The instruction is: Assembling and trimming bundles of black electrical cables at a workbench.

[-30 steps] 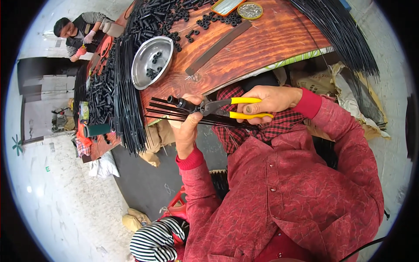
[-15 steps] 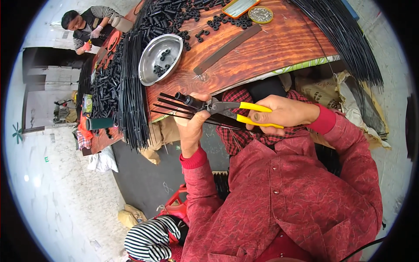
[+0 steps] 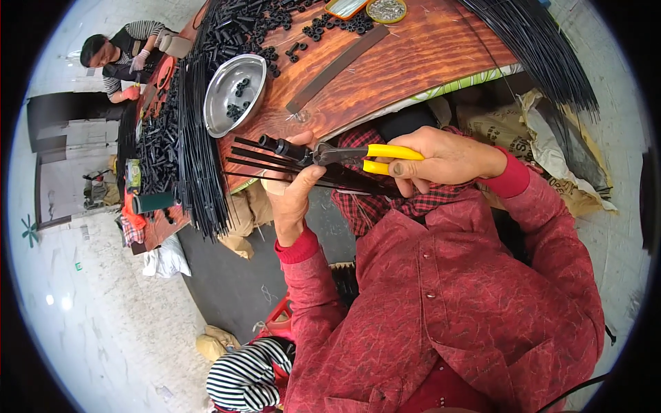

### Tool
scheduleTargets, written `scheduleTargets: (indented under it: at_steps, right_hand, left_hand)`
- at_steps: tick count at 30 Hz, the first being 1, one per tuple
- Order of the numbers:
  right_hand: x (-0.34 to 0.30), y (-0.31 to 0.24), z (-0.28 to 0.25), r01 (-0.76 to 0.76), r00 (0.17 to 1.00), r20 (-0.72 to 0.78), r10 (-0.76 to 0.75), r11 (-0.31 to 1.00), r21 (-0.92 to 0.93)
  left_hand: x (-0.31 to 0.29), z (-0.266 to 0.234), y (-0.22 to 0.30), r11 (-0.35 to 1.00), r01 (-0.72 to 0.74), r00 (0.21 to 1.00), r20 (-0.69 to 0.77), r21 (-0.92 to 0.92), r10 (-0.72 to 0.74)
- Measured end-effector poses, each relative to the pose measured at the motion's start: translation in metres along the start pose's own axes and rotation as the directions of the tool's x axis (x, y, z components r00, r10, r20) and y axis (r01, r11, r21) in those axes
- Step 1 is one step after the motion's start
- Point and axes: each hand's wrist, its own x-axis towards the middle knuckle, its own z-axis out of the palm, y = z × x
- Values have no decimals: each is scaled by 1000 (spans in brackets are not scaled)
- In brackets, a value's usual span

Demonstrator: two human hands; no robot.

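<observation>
My left hand is closed around several thin black rods fanning out to the left. A black tubular plastic fitting lies along the top of the rods, between its thumb and fingers. My right hand grips pliers with yellow handles, the fingers wrapped round them. The dark plier jaws meet the fitting's right end beside my left thumb. What sits between the jaws is too small to make out.
On the wooden table stand a metal bowl with small black parts, a flat dark bar, and a round yellow dish. Bundles of black rods hang over its edge. Across the far left, another person works.
The plier handles have come closer together as my right hand squeezed. Both hands appear slightly further left and higher, with the whole view shifted a little.
</observation>
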Motion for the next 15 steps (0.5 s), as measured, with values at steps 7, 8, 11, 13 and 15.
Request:
scheduleTargets:
  at_steps: [7, 8, 11, 13, 15]
  right_hand:
    - [-6, 4, 0, -99, 995, 59, 85, 953, 286]
    - [-7, 3, 1, -86, 996, 18, 85, 942, 323]
    - [-11, 11, 6, 48, 996, -85, -14, 905, 422]
    - [-9, 9, 7, 112, 990, -126, -63, 893, 435]
    - [-2, 3, 10, 133, 965, -255, -54, 943, 305]
  left_hand:
    - [-2, 5, 2, 998, -8, 999, 49, -64, 11]
    - [-2, 6, 2, 998, -8, 999, 51, -66, 12]
    - [-2, 7, 1, 991, -42, 997, 60, -124, 49]
    - [-3, 7, 2, 995, -24, 999, 34, -92, 28]
    - [-3, 9, 2, 997, -29, 999, 29, -77, 31]
